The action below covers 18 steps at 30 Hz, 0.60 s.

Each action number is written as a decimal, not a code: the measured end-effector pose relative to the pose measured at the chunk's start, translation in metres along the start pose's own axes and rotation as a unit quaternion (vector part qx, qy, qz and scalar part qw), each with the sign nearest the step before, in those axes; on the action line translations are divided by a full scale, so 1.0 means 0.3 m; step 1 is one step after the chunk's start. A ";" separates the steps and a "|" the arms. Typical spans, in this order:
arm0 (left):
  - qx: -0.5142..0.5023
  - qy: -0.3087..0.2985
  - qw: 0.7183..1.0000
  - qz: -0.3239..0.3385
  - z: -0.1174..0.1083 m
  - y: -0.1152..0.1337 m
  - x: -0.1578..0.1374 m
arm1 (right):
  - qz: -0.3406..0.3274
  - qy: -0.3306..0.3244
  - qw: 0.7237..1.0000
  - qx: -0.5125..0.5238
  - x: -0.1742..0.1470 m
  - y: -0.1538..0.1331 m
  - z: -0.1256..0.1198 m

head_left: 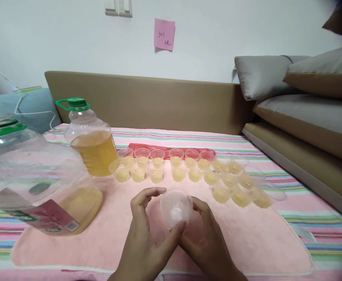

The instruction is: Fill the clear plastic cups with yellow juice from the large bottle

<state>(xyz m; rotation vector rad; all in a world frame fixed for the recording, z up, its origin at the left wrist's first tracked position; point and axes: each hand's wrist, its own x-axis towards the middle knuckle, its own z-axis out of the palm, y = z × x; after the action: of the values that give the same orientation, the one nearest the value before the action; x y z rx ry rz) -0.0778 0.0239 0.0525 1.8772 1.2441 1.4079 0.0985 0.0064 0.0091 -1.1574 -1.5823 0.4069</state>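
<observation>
- A large tilted oil jug (pixel 36 183) is seen at nine o'clock, near the camera, with a second oil bottle (pixel 90 142) upright at eleven o'clock.
- The left hand (pixel 147 234) is curled against the left side of an empty clear cup (pixel 176 207); its fingers (pixel 147 194) are pinching the rim, thumb under the base.
- The cup is held above the pink cloth (pixel 247 238), its mouth tipped toward the camera.
- The right hand (pixel 206 234) is pressed to the cup's right side, fingers pinching; both hands are equally near.
- Filled small cups (pixel 188 168) are lined at twelve to two o'clock.
</observation>
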 end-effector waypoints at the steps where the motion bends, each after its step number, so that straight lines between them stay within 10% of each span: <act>1: -0.041 0.018 0.999 0.008 -0.006 0.008 0.007 | -0.005 0.001 1.000 -0.005 -0.002 0.003 0.000; 8: -0.285 0.185 0.937 0.076 -0.097 0.026 0.103 | -0.001 0.005 1.000 -0.012 -0.005 0.015 0.000; 18: -0.208 0.157 0.965 0.017 -0.085 -0.053 0.119 | 0.025 0.060 0.998 -0.021 -0.006 -0.006 -0.067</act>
<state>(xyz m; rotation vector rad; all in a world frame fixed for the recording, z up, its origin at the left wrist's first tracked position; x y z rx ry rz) -0.1054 0.0592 0.0663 1.4353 0.9533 1.8708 0.1153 -0.0019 0.0168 -1.2337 -1.4654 0.3320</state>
